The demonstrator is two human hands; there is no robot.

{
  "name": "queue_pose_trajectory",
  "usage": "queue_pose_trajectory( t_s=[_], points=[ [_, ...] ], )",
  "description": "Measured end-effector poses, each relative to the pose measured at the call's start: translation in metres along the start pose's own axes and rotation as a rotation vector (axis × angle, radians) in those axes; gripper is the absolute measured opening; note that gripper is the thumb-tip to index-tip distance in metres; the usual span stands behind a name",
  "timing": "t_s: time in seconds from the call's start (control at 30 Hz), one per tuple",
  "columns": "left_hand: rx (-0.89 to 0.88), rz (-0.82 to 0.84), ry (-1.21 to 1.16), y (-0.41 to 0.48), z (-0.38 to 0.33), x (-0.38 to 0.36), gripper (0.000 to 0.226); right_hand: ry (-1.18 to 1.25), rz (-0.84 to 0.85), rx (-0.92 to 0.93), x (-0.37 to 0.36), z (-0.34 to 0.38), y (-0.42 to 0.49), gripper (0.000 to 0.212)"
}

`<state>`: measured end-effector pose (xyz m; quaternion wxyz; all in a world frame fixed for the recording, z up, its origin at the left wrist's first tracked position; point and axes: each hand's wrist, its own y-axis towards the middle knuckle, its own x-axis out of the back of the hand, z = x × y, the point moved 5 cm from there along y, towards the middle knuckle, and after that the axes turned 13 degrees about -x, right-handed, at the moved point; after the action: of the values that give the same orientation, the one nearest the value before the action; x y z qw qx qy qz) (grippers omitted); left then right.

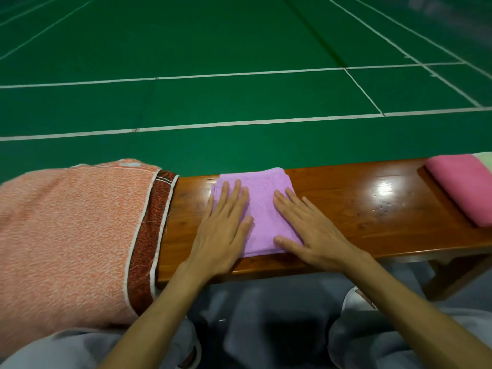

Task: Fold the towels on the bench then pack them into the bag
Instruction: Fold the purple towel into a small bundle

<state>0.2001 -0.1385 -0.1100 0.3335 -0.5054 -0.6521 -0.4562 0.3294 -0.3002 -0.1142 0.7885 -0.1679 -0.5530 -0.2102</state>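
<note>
**Towels along the bench**

A small folded towel (262, 209) is lying midway along the bench (346, 209), the left hand (221, 235) resting flat on its left side and the right hand (316, 233) on its right. A large towel (66, 235) is draping over the bench's left end. A thick folded towel (463, 187) is sitting at the right end, with a further towel (486, 161) just behind it.

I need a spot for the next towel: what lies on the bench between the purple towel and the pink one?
The head view shows only bare glossy bench between the purple towel and pink towel.
</note>
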Motion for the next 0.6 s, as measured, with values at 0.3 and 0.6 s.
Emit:
queue_pose_trajectory(
  t_s=[0.3,0.6],
  points=[
    [-0.225,0.144,0.071,-0.051,-0.009,0.009,0.096,-0.119,-0.069,0.174,0.001,0.005,-0.028,0.086],
    [0.111,-0.013,-0.566,-0.026,0.008,0.052,0.030,0.616,0.039,-0.048,0.067,-0.001,-0.013,0.005]
  ],
)
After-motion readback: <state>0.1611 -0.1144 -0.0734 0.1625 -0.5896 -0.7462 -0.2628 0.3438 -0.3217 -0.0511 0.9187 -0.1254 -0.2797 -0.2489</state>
